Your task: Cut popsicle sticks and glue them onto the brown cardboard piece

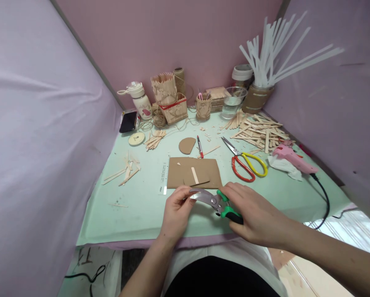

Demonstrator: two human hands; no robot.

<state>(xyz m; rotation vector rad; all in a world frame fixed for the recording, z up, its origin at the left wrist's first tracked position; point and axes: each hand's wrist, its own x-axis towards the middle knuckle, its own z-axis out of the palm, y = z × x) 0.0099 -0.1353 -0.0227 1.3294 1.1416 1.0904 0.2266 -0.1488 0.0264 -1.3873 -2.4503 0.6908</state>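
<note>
My right hand (pixel 253 208) is wrapped round the green and black handles of a pair of pruning shears (pixel 208 198). Their curved metal blades point left, to the fingertips of my left hand (pixel 177 208). That hand is closed in a pinch at the blades; what it pinches is too small and covered to make out. Just beyond lies a brown cardboard piece (pixel 178 173), with a pale wooden strip (pixel 195 175) and a thin dark strip (pixel 200 183) on it. A clear ruler (pixel 164 177) lies along the cardboard's left edge.
Scissors (pixel 239 154) with red and yellow handles and a pink glue gun (pixel 293 159) lie to the right. Behind them is a heap of craft sticks (pixel 262 132). A water bowl (pixel 232 103), wooden containers (pixel 174 109) and a bottle (pixel 140 101) stand at the back.
</note>
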